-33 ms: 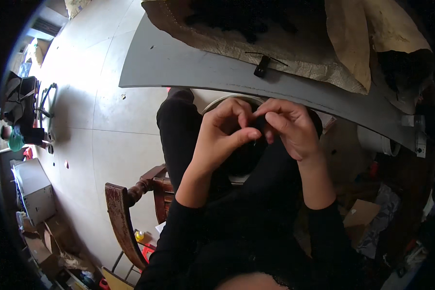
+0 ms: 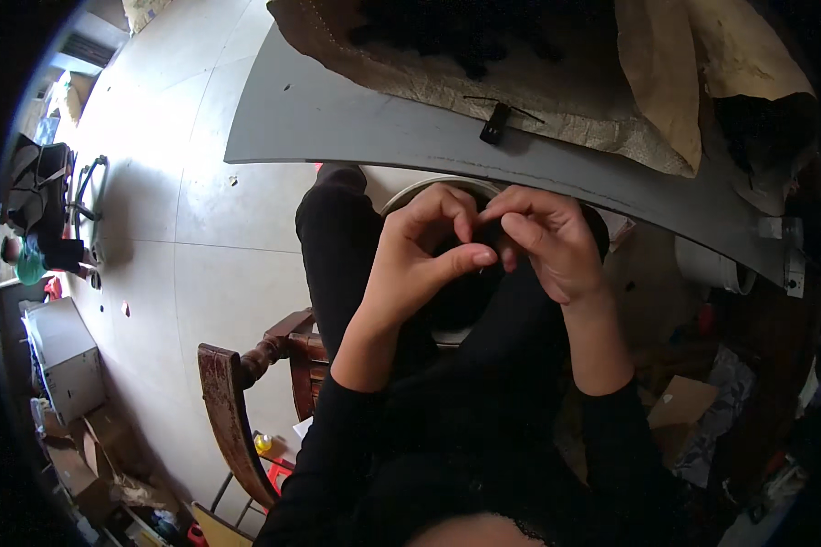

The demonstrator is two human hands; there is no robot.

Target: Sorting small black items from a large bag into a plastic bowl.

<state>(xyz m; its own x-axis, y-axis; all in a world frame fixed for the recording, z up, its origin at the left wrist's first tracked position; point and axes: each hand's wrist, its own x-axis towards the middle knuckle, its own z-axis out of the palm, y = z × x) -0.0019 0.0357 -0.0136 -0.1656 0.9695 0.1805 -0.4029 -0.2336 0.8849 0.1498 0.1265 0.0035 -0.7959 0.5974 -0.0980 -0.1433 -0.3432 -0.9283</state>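
Observation:
Above my lap, my left hand (image 2: 415, 255) and my right hand (image 2: 552, 242) meet with curled fingers. Thumbs and fingertips pinch close together around a small dark piece, which I cannot make out against the black clothing behind it. Below them, between my knees, shows the pale rim of a round bucket (image 2: 409, 193). Beyond the hands, on the grey tabletop (image 2: 337, 118), lies a small black part (image 2: 494, 125) with thin dark prongs. It rests against the edge of a worn sack (image 2: 556, 123).
Dark material covers part of the sack. A wooden chair (image 2: 223, 401) stands at my left. Farther left are a white box (image 2: 68, 365) and cardboard boxes (image 2: 77, 465). Under the table at right sits a white bucket (image 2: 707, 264), with a cardboard piece (image 2: 684, 406) nearer me.

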